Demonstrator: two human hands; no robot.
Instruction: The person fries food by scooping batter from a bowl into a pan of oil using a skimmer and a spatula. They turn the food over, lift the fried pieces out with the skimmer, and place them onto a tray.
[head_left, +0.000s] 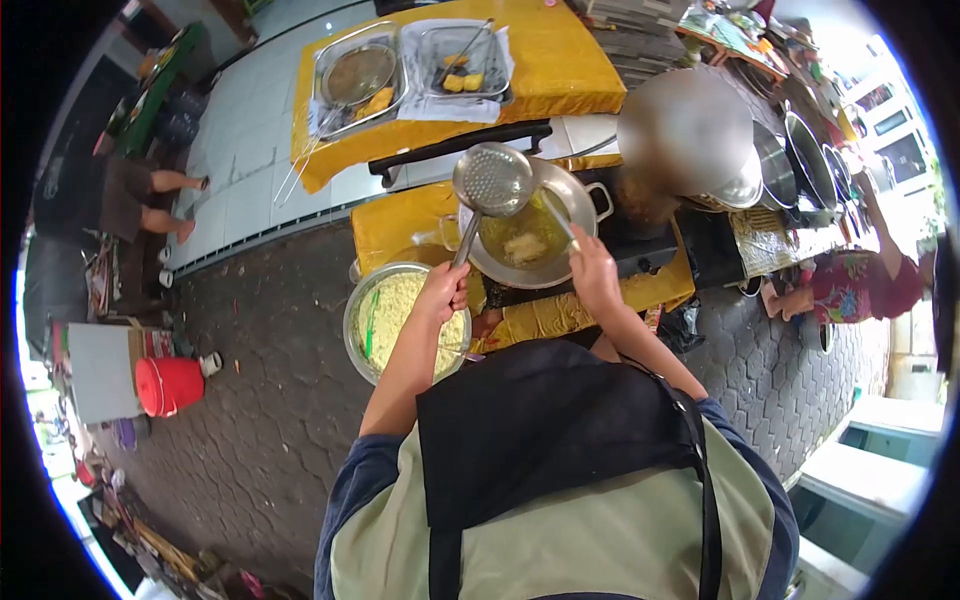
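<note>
My left hand (441, 291) is closed around the handle of a perforated metal skimmer (494, 179), whose round head is raised over the left side of the wok. My right hand (595, 272) grips a long metal utensil (557, 213) that reaches into the wok; its tip is hard to make out. In the wok (572, 266), a pale piece of frying food (523, 247) lies in yellow oil (497, 236). Below my left forearm stands a large metal bowl (352, 335) of pale yellow batter-like mix (401, 310), with a green strip-like utensil (373, 322) in it.
Behind the wok, a yellow-covered table (560, 60) holds a tray (330, 125) with a strainer and a tray (425, 90) with fried pieces. Large pots (772, 165) stand at right. People are at far left and right. A red bucket (168, 387) sits on the paving.
</note>
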